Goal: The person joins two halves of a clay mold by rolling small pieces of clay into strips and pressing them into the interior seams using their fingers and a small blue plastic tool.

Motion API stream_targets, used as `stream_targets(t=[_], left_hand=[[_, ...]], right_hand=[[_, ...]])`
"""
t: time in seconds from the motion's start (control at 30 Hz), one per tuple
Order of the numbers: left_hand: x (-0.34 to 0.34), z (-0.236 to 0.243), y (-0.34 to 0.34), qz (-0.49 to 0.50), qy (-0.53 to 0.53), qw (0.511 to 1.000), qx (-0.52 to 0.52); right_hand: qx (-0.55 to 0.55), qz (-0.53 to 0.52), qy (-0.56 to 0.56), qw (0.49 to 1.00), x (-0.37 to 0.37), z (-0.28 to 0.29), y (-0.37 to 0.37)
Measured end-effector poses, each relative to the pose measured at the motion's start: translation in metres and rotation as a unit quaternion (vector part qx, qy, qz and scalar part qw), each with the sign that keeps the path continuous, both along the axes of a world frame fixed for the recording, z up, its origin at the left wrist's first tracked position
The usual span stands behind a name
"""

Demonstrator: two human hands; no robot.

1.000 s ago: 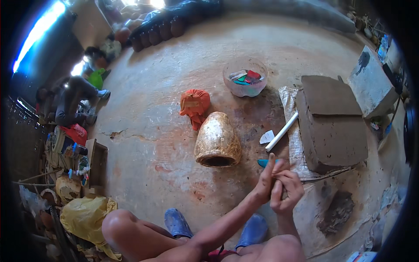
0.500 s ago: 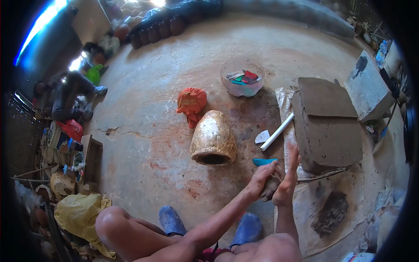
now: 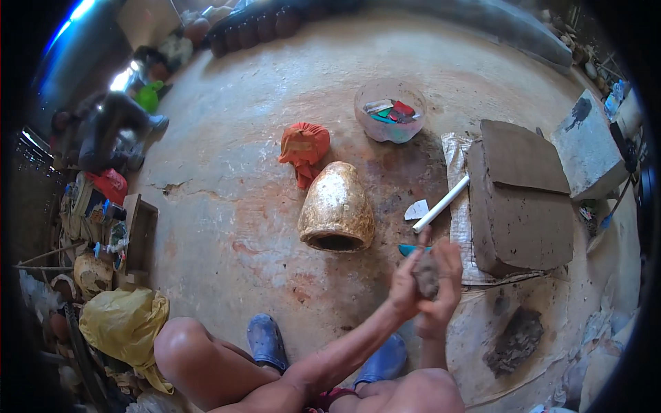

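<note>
Between my two hands is a lump of grey-brown clay (image 3: 426, 277). My left hand (image 3: 405, 283) presses on it from the left side, fingers pointing away from me. My right hand (image 3: 447, 279) wraps it from the right, its fingers curled and a little blurred. Just beyond the hands, a teal scraper-like piece (image 3: 407, 250) lies on the floor, partly hidden by fingers. A white tube (image 3: 442, 203) and a small pale flat piece (image 3: 416, 210) lie farther off. To the right stands a big block of clay (image 3: 525, 206).
A hollow, tan dome-shaped form (image 3: 337, 206) stands mid-floor, an orange cloth bundle (image 3: 305, 144) behind it. A clear basin (image 3: 390, 103) holds coloured pieces. Right of me lies a dark clay patch (image 3: 516, 341). A person (image 3: 113, 131) sits far left; a yellow bag (image 3: 124, 327) lies nearer.
My right hand has gone from stretched flat and upright to curled round the clay lump. Both hands have closed together on it, and the lump sits slightly higher in view.
</note>
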State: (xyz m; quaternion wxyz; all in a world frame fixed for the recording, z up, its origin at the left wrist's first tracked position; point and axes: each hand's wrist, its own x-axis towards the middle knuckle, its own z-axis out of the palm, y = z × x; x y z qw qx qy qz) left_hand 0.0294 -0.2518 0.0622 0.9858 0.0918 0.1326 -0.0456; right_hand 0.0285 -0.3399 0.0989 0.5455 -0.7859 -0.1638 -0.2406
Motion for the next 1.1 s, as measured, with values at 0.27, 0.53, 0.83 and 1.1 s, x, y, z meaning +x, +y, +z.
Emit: stream_targets(t=[0.27, 0.53, 0.83, 1.1], left_hand=[[-0.015, -0.003, 0.038, -0.026, 0.069, 0.996, 0.041], [-0.006, -0.002, 0.034, -0.076, 0.104, 0.950, 0.284], [-0.009, -0.003, 0.033, 0.010, 0.037, 0.999, 0.028], [-0.001, 0.015, 0.077, -0.028, -0.073, 0.864, 0.498]], right_hand=[[-0.052, 0.059, 0.028, 0.996, -0.001, 0.005, 0.003], [-0.062, 0.036, -0.009, 0.997, -0.009, 0.006, -0.011], [0.042, -0.012, 0.003, 0.999, -0.007, 0.005, 0.018], [-0.026, 0.021, 0.029, 0.999, 0.010, 0.013, 0.015]])
